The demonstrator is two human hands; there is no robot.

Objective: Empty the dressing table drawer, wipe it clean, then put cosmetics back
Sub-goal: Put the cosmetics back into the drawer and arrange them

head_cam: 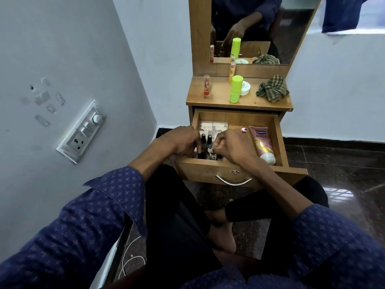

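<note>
Left hand: curled around small dark bottles at the drawer's front left; a firm grip cannot be confirmed.
Right hand: fingers bent onto the same cluster, hold unclear.
Drawer: pulled open, holding a clear packet at back left and a pink tube at right.
Tabletop: some cosmetics and a checked cloth stand there.
Progress: either emptying or refilling; the scene does not settle which.
</note>
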